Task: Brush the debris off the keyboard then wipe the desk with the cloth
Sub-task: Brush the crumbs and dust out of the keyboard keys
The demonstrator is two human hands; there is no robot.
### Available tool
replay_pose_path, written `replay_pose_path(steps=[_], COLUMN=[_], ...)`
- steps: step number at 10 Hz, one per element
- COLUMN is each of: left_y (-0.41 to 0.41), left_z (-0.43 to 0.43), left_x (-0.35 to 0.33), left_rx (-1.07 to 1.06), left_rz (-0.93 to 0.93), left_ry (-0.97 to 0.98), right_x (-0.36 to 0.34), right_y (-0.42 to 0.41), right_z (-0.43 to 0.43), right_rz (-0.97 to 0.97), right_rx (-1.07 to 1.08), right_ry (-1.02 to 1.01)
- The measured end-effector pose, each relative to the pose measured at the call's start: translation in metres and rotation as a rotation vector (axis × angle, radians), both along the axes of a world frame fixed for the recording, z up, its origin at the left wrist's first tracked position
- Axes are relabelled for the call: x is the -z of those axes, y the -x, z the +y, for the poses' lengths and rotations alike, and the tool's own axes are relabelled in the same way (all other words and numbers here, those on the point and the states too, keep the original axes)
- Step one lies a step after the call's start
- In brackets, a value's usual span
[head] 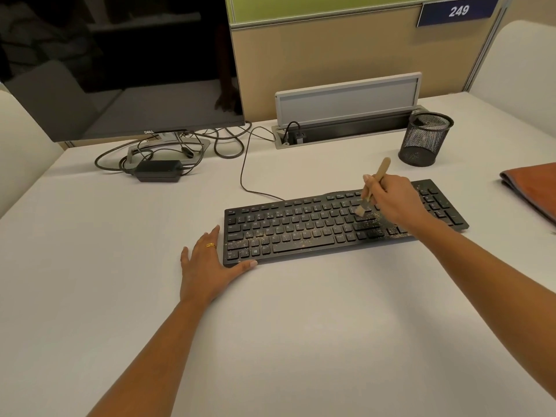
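The keyboard (pixel 301 233) lay across the middle of the desk (pixel 270 341), with yellowish debris (pixel 374 228) speckled over its near rows towards both ends. The right hand (pixel 391 201) gripped the wooden handle of the brush (pixel 379 173), whose bristles were down on the keys right of centre. The left hand (pixel 207 264) lay flat with straight fingers on the desk, its thumb touching the keyboard's near-left corner. The folded orange cloth (pixel 532 188) sat at the desk's right edge.
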State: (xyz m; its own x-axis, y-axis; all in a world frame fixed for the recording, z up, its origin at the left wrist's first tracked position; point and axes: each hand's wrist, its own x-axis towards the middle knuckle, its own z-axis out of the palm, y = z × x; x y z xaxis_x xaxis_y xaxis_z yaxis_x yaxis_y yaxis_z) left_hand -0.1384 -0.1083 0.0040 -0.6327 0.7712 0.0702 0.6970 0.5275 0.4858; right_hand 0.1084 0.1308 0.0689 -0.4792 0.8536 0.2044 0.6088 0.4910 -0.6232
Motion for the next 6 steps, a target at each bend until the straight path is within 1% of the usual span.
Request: replay_pose_path(steps=[2, 3, 4, 5, 6], left_y=[-0.001, -0.001, -0.001, -0.001, -0.002], left_z=[0.0, 0.0, 0.0, 0.0, 0.0], left_x=[-0.001, -0.001, -0.001, -0.001, -0.001], left_rx=[-0.006, -0.007, -0.008, -0.009, -0.009], left_rz=[0.001, 0.0, -0.003, -0.001, 0.0], left_ry=[0.004, 0.008, 0.003, -0.001, -0.007], right_x=[0.002, -0.005, -0.005, -0.006, -0.01], right_y=[-0.003, -0.004, -0.011, -0.02, -0.026], right_z=[0.0, -0.003, -0.002, 0.006, 0.016], right_rz=[-0.056, 0.045, -0.049, -0.165, -0.277], right_rx=[-0.029, -0.153, -0.305, -0.333, -0.28], right_ry=[-0.024, 0.075, 0.104, 0.002, -0.085])
